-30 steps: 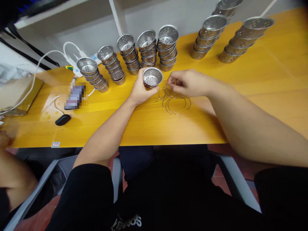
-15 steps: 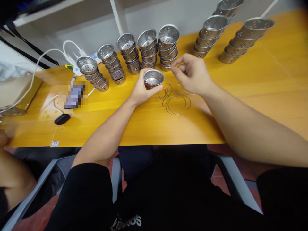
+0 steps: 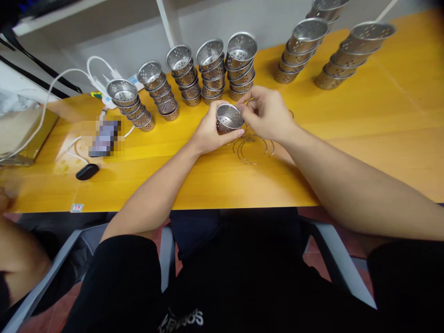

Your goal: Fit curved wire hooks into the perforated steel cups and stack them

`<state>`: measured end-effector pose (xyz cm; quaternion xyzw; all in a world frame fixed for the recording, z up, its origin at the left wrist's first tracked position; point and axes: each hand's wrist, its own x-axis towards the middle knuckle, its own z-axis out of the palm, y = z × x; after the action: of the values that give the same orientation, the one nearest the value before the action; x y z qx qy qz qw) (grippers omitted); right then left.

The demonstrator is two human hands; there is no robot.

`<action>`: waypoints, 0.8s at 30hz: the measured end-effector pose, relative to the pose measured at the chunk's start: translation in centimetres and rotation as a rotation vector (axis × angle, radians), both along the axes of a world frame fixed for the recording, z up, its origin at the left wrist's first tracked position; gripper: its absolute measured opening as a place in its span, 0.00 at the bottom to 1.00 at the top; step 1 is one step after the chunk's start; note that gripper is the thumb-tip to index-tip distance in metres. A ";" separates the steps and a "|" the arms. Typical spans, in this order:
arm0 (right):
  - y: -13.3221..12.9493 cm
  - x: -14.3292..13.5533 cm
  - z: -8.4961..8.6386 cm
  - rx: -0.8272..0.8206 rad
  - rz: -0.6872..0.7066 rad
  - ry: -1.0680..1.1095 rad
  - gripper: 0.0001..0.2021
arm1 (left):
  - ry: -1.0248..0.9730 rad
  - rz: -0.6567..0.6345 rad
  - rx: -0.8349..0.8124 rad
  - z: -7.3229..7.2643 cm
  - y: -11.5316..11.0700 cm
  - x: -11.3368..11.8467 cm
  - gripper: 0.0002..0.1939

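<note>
A small perforated metal cup (image 3: 229, 119) is gripped in my left hand (image 3: 208, 132), fingers and thumb around its side, its mouth facing up towards me. At the cup's right rim, my right hand (image 3: 265, 113) is closed in a pinch on a thin curved wire, mostly hidden by the fingers now. Whether the wire passes through a hole I cannot tell. Just below both hands, several loose curved wires (image 3: 248, 157) lie on the yellow table (image 3: 215, 185).
Stacks of similar cups (image 3: 213, 74) stand along the back, with more stacks (image 3: 338, 69) at the right. To the left are a blurred phone (image 3: 106, 138), a black oval device (image 3: 87, 171), white cables and a cardboard box (image 3: 26, 134). Another person's arm (image 3: 21, 245) shows at the left edge.
My right hand has moved left and down with the wire, up to the cup's rim. My left hand has brought the cup slightly right, so the hands now meet.
</note>
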<state>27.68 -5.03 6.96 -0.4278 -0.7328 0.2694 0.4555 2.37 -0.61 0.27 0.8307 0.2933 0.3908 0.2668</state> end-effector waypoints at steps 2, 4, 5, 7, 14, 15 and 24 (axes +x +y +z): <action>-0.1 -0.2 -0.1 -0.009 0.008 0.034 0.17 | -0.013 0.004 -0.023 0.2 -0.2 0.1 0.62; -0.1 -0.6 -0.3 -0.023 0.013 0.078 0.17 | -0.021 0.015 -0.044 0.6 -0.4 0.2 0.63; -0.1 -0.8 -0.4 -0.031 0.015 0.100 0.17 | -0.022 0.020 -0.051 0.7 -0.6 0.2 0.63; -0.2 -1.2 -0.4 -0.039 0.022 0.140 0.17 | -0.028 0.027 -0.054 1.0 -0.8 0.3 0.60; -1.2 -1.3 1.3 -0.103 0.247 0.317 0.26 | -0.068 0.021 -0.048 0.9 -0.2 -0.5 0.50; -1.3 -1.1 1.6 -0.126 0.302 0.335 0.29 | -0.081 0.010 -0.049 0.9 0.0 -0.7 0.49; -1.0 -0.7 1.2 -0.184 0.333 0.375 0.36 | -0.125 -0.123 0.060 -0.3 1.3 -0.7 0.54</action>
<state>27.01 -6.00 8.17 -0.2836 -0.6684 0.4805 0.4919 1.68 0.65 -0.07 0.8288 0.2129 0.4333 0.2829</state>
